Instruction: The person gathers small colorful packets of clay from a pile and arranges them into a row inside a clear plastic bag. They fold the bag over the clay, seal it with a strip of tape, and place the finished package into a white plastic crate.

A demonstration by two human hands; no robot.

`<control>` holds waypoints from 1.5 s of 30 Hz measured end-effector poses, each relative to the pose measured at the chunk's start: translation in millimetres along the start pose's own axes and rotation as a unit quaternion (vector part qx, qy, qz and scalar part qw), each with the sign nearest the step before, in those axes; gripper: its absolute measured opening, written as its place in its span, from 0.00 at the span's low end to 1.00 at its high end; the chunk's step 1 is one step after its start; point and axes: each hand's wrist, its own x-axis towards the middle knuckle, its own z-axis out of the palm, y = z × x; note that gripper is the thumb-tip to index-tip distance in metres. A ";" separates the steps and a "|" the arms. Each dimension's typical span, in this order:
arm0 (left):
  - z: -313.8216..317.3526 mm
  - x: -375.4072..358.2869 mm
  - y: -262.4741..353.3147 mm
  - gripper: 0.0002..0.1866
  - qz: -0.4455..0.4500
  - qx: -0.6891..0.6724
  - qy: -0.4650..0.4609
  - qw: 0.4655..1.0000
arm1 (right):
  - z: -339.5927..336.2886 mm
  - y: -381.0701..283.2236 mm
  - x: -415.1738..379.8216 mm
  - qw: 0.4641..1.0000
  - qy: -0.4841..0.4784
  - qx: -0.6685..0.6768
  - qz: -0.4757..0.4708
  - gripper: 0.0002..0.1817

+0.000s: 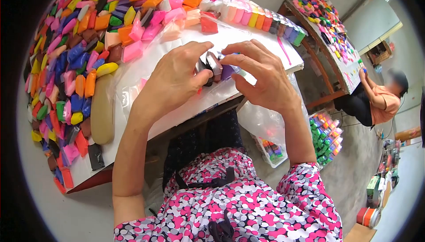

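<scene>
Nearest is a short-sleeved garment (243, 206) with a pink, grey, black and white pattern. Beyond it, both forearms reach over a flat white table top (234, 33).

The left hand (175, 76) is bent, with its thumb and forefinger apart, around the left side of a small, shiny, dark-silver packet (214, 66). The right hand (265, 73) comes from the other side, its fingers curved and its thumb away from them, near a small purple packet (226, 72). Both packets are between the hands, close to the front edge of the table top. Whether any fingertip presses firmly on them, I cannot tell.

The step in hand seems to be arranging these small packets with both hands. The next move, I judge, calls for light and even fingertips, because the pieces are so close together.

Farther, a long rounded beige bar (102, 109) lies beside a large heap of multicoloured wrapped packets (79, 60), and a row of coloured packets (252, 20) stands behind the hands. Far to the right, another person (385, 102) in an orange top is at a second table.
</scene>
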 end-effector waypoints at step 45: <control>24.3 -1.9 3.5 0.41 0.045 0.064 0.016 0.997 | 45.1 -19.0 18.4 0.971 0.069 -0.128 0.189 0.05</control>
